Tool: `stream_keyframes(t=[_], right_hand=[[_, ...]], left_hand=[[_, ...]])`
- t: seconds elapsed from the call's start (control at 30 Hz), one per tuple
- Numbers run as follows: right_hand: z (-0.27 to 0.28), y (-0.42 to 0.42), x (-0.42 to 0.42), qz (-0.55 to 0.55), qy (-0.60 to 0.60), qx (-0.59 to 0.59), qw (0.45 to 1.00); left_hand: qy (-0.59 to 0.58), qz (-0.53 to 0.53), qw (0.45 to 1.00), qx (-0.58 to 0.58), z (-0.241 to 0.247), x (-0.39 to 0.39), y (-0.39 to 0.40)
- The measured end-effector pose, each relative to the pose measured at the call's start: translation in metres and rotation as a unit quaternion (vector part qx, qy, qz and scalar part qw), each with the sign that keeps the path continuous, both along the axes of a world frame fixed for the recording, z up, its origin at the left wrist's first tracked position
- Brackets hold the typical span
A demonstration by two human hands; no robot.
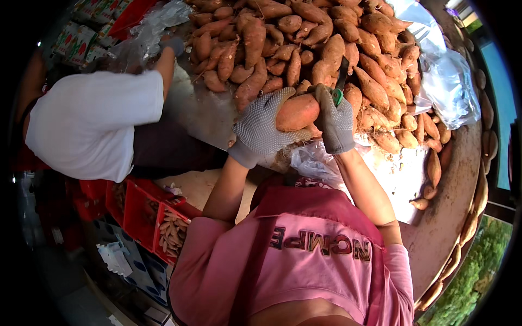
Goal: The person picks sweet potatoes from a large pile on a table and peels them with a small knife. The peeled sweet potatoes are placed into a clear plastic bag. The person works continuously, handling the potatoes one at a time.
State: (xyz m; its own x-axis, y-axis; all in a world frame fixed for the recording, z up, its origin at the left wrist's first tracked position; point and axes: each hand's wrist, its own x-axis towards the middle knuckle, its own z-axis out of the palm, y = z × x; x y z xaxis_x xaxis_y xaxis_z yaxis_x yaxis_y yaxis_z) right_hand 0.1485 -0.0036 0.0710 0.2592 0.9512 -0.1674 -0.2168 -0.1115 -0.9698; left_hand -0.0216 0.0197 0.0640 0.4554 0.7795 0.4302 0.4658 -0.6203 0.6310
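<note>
My left hand (259, 126), in a grey dotted work glove, cradles one reddish sweet potato (297, 113) in front of my chest. A gloved right hand (337, 122) meets it at the tuber's right end. In that right hand is a knife (342, 74) with a green handle, its dark blade pointing up and away from me. The fingers partly hide the handle. Just beyond both hands rises a large heap of soil-marked sweet potatoes (253, 40). Under my right wrist lies a crumpled clear plastic bag (312, 161).
At left, a co-worker in a white shirt (94, 118) leans over the table (191, 110), one gloved hand by plastic film (163, 24). Red crates (140, 218) stand below, one holding small sweet potatoes (173, 233). More clear film (448, 85) lies right of the heap.
</note>
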Motion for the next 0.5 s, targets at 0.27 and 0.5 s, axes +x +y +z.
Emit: stream_keyframes(t=[0.27, 0.5], right_hand=[[-0.003, 0.009, 0.010, 0.033, 0.125, -0.026, 0.991], [-0.015, 0.011, 0.016, 0.022, 0.023, -0.032, 0.999]], left_hand=[[-0.467, -0.004, 0.764, -0.445, -0.035, 0.028, 0.018], [-0.484, -0.379, 0.489, -0.619, -0.037, 0.024, 0.034]])
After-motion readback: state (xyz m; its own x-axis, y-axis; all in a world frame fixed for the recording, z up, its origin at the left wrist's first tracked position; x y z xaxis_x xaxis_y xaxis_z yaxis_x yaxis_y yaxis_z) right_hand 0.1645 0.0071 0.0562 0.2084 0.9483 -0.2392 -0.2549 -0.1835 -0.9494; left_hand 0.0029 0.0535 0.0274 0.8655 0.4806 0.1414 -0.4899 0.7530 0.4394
